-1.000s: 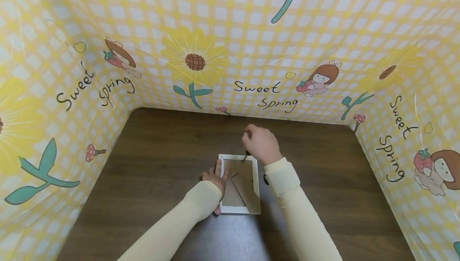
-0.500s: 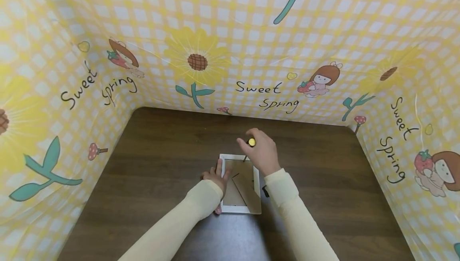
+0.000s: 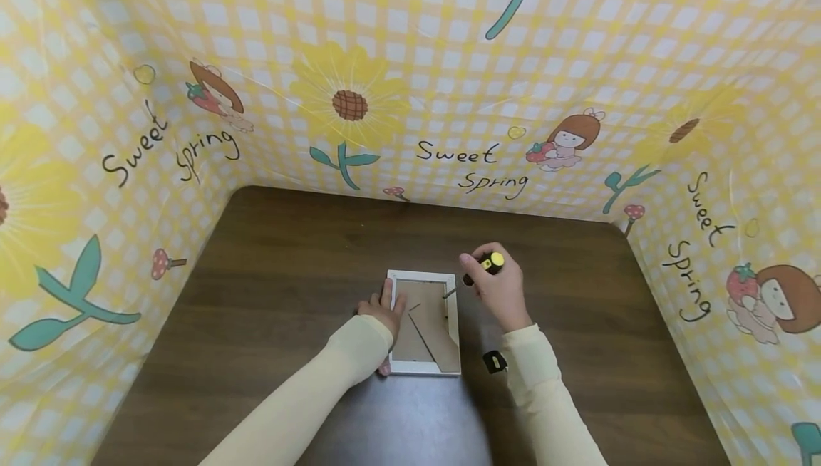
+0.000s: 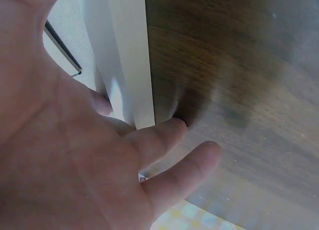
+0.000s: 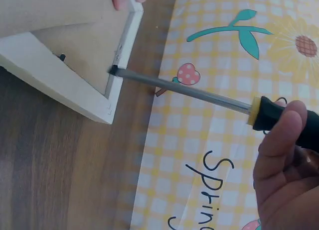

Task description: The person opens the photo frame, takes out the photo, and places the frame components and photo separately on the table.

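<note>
A white picture frame (image 3: pixel 423 368) lies on the table, its brown backing board (image 3: pixel 420 330) facing up. My left hand (image 3: pixel 380 316) rests along the frame's left side, with fingers on the rim and the board. In the left wrist view, two fairly straight fingers (image 4: pixel 182 172) reach past the white edge. My right hand (image 3: pixel 502 291) grips a screwdriver (image 3: pixel 481 268) by its black-and-yellow handle, tilted to the right. Its dark tip (image 5: pixel 114 70) is at the frame's inner edge, near the upper right corner in the head view. Whether the tip touches cannot be told.
The brown wooden table (image 3: pixel 301 259) is walled on its far side and both flanks by a yellow checked cloth (image 3: pixel 449 95) printed with flowers. A small black object (image 3: pixel 494 361) sits beside my right cuff. A dark tab (image 5: pixel 61 57) shows at the board's edge.
My right hand has shifted right and nearer, tilting the screwdriver further over. Its tip has moved from the frame's top edge toward the right edge. The left hand stays in place.
</note>
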Demonstrator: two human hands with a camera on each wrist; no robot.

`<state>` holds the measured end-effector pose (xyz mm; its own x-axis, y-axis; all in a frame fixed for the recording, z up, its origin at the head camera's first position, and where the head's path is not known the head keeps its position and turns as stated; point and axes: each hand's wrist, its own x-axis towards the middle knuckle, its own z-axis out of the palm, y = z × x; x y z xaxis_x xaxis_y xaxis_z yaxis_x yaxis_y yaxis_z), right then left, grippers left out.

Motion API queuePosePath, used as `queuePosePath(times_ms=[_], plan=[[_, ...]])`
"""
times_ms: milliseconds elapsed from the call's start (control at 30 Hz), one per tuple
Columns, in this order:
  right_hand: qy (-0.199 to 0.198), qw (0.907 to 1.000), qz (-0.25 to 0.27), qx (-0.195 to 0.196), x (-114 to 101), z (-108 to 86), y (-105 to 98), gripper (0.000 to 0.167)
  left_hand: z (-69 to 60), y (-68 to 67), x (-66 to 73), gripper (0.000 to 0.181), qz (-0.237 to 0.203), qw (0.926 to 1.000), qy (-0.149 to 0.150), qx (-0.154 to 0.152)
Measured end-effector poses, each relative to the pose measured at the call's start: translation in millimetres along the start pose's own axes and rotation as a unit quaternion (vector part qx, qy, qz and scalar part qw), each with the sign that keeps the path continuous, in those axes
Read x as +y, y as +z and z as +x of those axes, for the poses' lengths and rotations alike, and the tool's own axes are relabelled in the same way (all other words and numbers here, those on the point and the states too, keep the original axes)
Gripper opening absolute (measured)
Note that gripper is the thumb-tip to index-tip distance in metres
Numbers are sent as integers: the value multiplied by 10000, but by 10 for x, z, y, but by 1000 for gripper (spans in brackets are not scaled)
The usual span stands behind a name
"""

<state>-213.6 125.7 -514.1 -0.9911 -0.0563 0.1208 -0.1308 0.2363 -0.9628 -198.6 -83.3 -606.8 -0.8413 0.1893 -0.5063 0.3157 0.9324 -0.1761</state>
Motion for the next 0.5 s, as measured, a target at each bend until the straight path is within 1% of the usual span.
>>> queuePosePath(times_ms=[67,167,200,233,267,300,367,400,467,500], plan=[[131,9998,129,-59,-11,-4,-23,35,-31,-30,-9,167,-12,10000,30,-56],[257,9989,87,-380,-14,-6,-29,31,-39,-31,-22,162,-148,9999,44,-53],[271,9984,27,-503,-19,-12,-22,30,-74,-61,-29,159,-237,9997,70,-91],[285,9976,-52,-623,-28,-18,-9,29,-83,-64,-34,157,-284,9995,87,-125],[309,9967,-135,-738,-39,-26,7,28,-115,-97,-37,154,-379,9991,58,-168],[338,9955,-224,-851,-54,-36,25,28,-115,-99,-41,153,-464,9987,40,-200],[363,9933,-439,-1005,-90,-60,63,28,-174,-156,-38,151,-603,9978,-29,-262],[371,9922,-518,-1067,-103,-70,81,29,-181,-168,-38,151,-619,9976,-30,-302],[379,9900,-696,-1167,-125,-81,112,31,-139,-130,-40,155,-593,9976,-20,-343],[333,9890,-833,-1180,-132,-85,125,33,-112,-95,-41,156,-600,9978,2,-290]])
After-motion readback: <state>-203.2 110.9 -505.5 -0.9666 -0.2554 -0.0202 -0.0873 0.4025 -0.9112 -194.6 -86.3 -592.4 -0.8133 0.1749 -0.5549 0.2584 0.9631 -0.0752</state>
